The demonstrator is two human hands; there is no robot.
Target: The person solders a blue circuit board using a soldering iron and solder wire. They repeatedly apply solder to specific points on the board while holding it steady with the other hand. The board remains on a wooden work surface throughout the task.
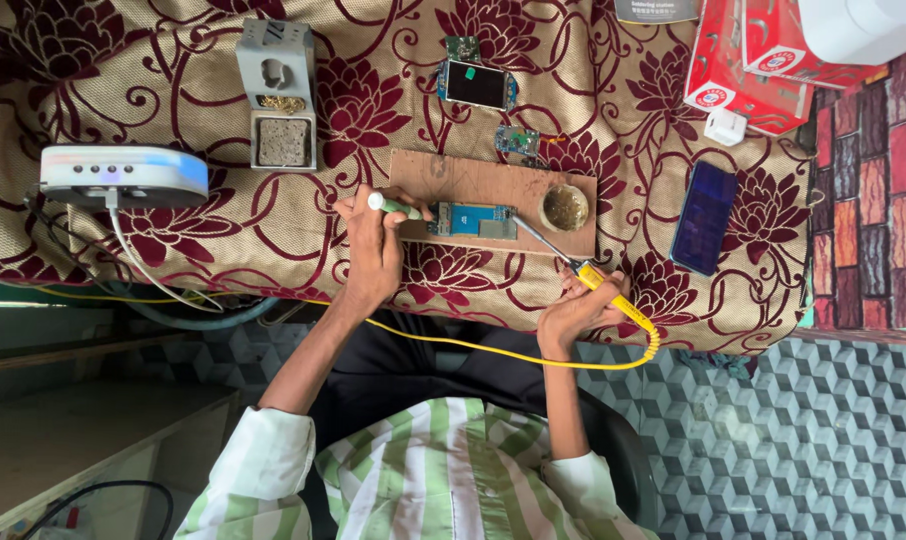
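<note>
Blue circuit board [472, 219] lies flat near front edge of wooden board [453, 178], approx. centre. Green-handled tool [394, 207], held at its left end, points right onto it. Yellow-handled soldering iron [583, 273] slants in from front-right corner, metal tip at board's right end.

Matt wood board [453, 178]; woven floral cloth [173, 240]; glossy phone [703, 217].

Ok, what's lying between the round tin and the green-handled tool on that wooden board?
In the head view, a blue circuit board lies on the wooden board between the round tin and the green-handled tool.
</note>
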